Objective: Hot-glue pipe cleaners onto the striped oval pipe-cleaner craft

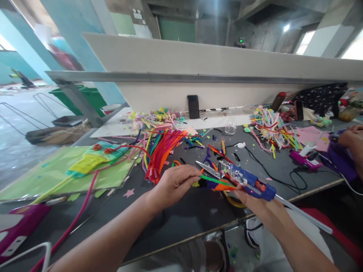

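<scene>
My left hand [177,185] is closed in a pinch on one end of a green pipe cleaner [214,179]. My right hand [256,204] is closed around a blue hot glue gun [249,183], whose clear glue stick [303,213] juts out of the back. The fingertips of that hand also meet the green strip and an orange piece [222,187] at its far end. Just beyond the hands lie scissors [210,170] with metal blades. A fanned bundle of colourful pipe cleaners [163,153] rests beyond my left hand.
A yellow and teal fuzzy craft piece [96,156] lies on a green sheet [25,175] at left. A phone [193,107] leans against the white partition [159,96]. More pipe cleaners [269,126], a black cable [263,162] and another person's hand [351,139] are at right.
</scene>
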`<state>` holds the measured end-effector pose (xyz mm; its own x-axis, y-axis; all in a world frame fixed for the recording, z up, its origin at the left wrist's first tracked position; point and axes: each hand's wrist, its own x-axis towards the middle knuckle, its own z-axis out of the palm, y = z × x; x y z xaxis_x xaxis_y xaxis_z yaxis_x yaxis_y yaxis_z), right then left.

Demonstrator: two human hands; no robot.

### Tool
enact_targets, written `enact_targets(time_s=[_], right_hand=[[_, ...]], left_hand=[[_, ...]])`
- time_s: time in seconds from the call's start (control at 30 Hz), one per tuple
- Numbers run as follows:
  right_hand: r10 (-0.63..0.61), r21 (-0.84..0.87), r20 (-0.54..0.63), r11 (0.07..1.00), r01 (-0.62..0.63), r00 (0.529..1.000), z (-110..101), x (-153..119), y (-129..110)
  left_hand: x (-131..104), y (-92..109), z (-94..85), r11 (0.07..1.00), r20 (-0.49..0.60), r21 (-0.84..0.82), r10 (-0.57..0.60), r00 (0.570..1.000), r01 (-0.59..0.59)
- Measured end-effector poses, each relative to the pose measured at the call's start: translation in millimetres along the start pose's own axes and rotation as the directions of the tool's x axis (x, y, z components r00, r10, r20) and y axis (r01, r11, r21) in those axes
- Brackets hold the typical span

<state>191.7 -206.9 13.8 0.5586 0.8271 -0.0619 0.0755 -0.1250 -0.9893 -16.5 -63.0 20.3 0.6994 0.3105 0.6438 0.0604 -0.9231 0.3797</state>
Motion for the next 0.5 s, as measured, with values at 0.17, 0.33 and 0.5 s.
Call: enact_targets(time_s=[0.17,0.33,0.5], right_hand=[[0.084,0.102,0.065,0.991,-0.090,0.994,0,2,-8],[0.077,0.193,0.152,0.975,-0.106,0.985,-1,8,-4],[0.080,0.189,0.170,0.975,-0.112,0.982,2,13,6]], left_hand=[[-3,-3,1.8,1.000,0.002,0.016,0.016,1.000,-0.016],[-2,-4,1.5,1.000,-0.004,0.000,0.019,1.000,-0.019],[-2,-2,2.5,0.999,-0.024,0.011,0.034,0.999,-0.033]])
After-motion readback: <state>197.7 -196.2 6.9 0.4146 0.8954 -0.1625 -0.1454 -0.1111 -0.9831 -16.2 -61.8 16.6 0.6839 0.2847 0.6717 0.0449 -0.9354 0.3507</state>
